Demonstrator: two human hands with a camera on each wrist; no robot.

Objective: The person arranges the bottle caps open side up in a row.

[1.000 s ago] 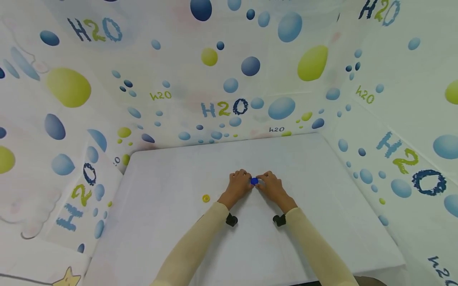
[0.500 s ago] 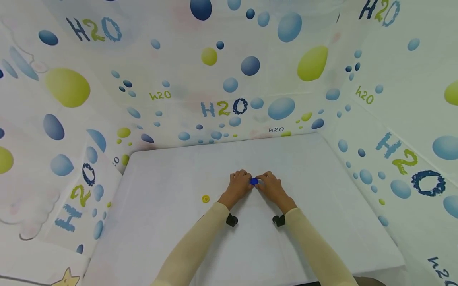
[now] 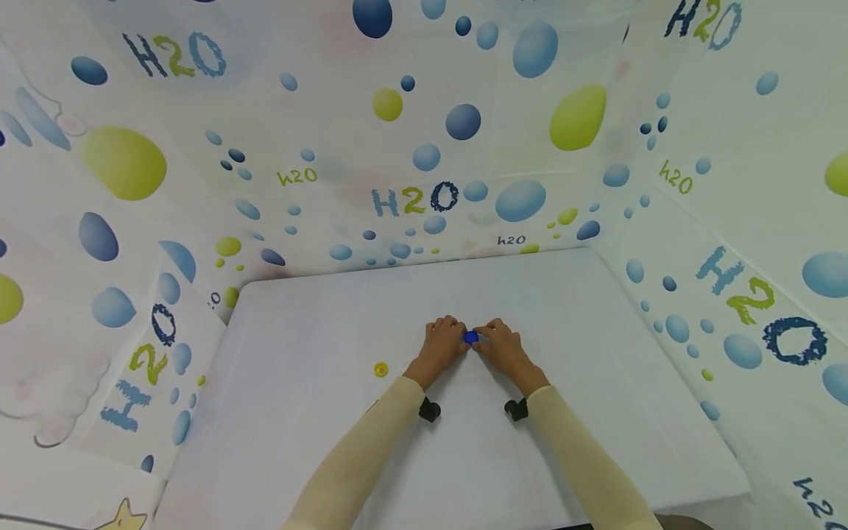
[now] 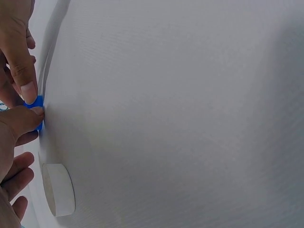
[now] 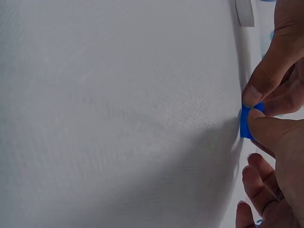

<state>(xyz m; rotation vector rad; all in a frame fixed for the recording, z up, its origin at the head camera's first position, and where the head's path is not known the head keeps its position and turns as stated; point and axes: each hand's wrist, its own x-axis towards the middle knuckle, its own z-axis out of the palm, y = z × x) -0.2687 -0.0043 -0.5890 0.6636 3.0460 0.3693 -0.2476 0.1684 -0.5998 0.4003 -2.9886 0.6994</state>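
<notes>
A small blue piece [image 3: 471,337], its exact kind unclear, sits between the two hands just above or on the white table. My left hand [image 3: 442,347] pinches it from the left side with thumb and fingers. From the right, my right hand [image 3: 505,349] pinches the same piece. The left wrist view shows both thumbs pressed on the blue piece [image 4: 40,99], very close together. Its narrow blue face [image 5: 244,124] shows below a thumb in the right wrist view. The fingers cover much of it.
Left of the left hand lies a small round yellow thing [image 3: 380,369] with a ring-like top. A short white-sided disc [image 4: 62,191] appears in the left wrist view, probably the same thing. The white-covered table [image 3: 318,316] is bordered by printed walls [image 3: 318,132].
Both hands keep their pinch on the blue piece in nearly the same place. The head view has shifted only slightly.
</notes>
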